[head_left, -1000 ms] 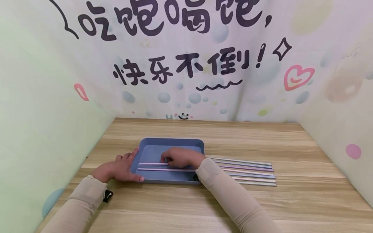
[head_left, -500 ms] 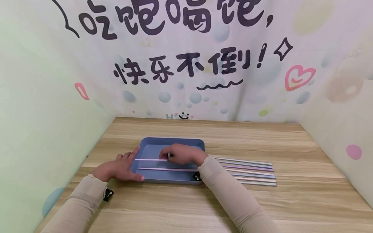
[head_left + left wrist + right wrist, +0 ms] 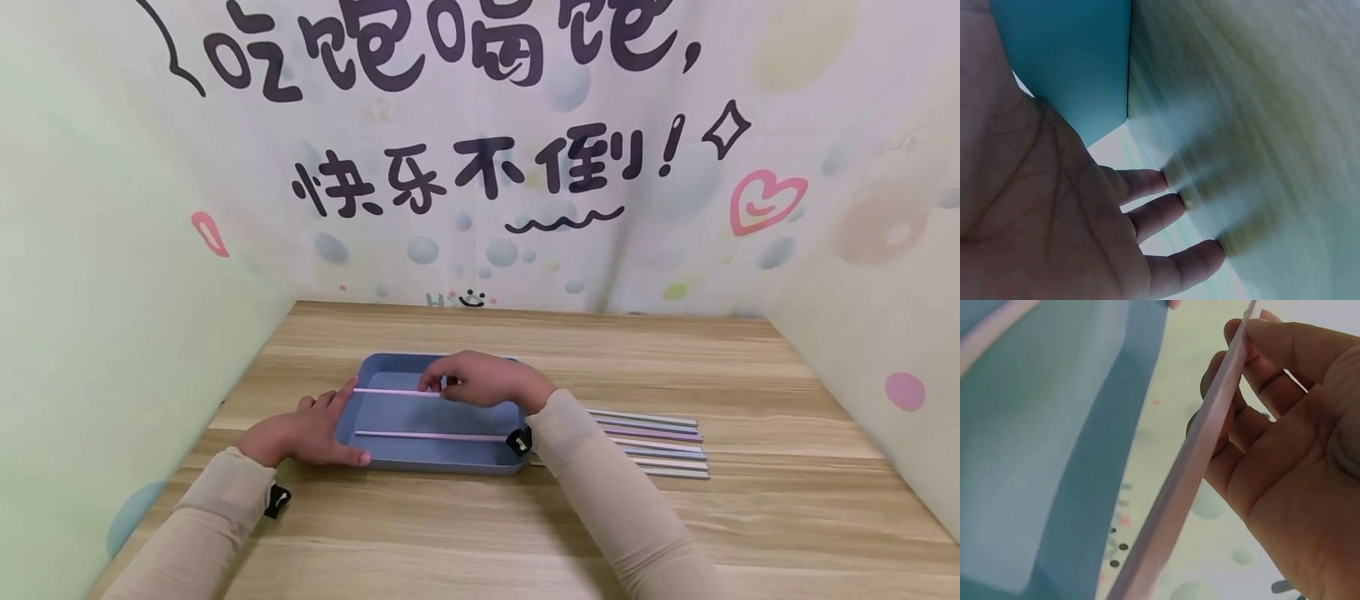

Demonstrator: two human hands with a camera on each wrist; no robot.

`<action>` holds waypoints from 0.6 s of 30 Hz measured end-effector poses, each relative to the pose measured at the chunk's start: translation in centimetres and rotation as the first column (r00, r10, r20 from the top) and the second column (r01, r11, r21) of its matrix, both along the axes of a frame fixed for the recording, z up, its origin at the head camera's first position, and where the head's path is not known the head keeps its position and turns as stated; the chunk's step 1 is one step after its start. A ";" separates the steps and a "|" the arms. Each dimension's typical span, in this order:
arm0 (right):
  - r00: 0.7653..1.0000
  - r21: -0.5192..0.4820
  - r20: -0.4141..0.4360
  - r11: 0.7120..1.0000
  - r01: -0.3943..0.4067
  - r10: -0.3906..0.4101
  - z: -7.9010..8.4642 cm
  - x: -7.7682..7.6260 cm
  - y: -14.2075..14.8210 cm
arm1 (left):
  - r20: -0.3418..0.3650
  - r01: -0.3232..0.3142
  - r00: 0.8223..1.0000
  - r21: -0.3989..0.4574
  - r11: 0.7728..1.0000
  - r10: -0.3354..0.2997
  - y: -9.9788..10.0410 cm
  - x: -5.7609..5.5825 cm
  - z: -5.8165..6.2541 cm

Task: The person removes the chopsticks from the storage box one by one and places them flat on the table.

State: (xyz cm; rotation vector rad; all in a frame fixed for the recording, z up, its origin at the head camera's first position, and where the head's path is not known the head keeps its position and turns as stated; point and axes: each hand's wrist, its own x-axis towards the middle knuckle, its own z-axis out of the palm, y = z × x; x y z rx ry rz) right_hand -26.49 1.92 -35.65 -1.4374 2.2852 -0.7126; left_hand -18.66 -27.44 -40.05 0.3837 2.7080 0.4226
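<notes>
My right hand point(image 3: 486, 379) pinches a pink chopstick point(image 3: 390, 391) between thumb and fingers, above the far half of a blue rectangular tray point(image 3: 420, 414). In the right wrist view the held chopstick point(image 3: 1188, 478) slants past the tray's wall point(image 3: 1094, 444), with its upper end at the fingertips. Another pink chopstick point(image 3: 427, 435) lies lengthwise inside the tray, toward the near side. My left hand point(image 3: 303, 432) rests at the tray's left end, thumb and forefinger spread along the wall. The left wrist view shows its other fingertips on the table beside the tray point(image 3: 1072, 69).
Several chopsticks in pale, blue and purple colours point(image 3: 660, 433) lie side by side on the wooden table point(image 3: 420, 533), right of the tray. My right sleeve point(image 3: 600, 475) covers their left ends. A printed cloth point(image 3: 405, 258) hangs behind the table.
My right hand has lifted the pink chopstick from beside the other one and carried it toward the tray's far side. The left hand stays in place.
</notes>
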 end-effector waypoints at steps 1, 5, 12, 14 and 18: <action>1.000 0.003 0.002 1.000 0.007 -0.008 0.2 0.0 0.2 | -0.004 0.003 1.000 0.002 1.000 -0.003 0.0 0.0 0.0; 0.999 0.011 0.021 0.999 0.042 -0.042 0.7 -0.1 1.2 | -0.014 0.012 1.000 0.008 1.000 -0.012 0.0 0.1 0.1; 0.992 0.010 0.051 0.993 0.115 -0.115 0.5 -0.6 3.6 | -0.014 0.013 1.000 0.017 1.000 -0.013 -0.1 0.2 0.2; 0.990 0.012 0.049 0.991 0.132 -0.133 0.3 -0.8 4.5 | -0.016 0.015 1.000 0.016 1.000 -0.015 -0.1 0.3 0.2; 0.983 0.033 0.046 0.984 0.177 -0.178 -0.1 -0.9 6.4 | -0.018 0.022 1.000 0.021 1.000 -0.022 0.0 0.3 0.4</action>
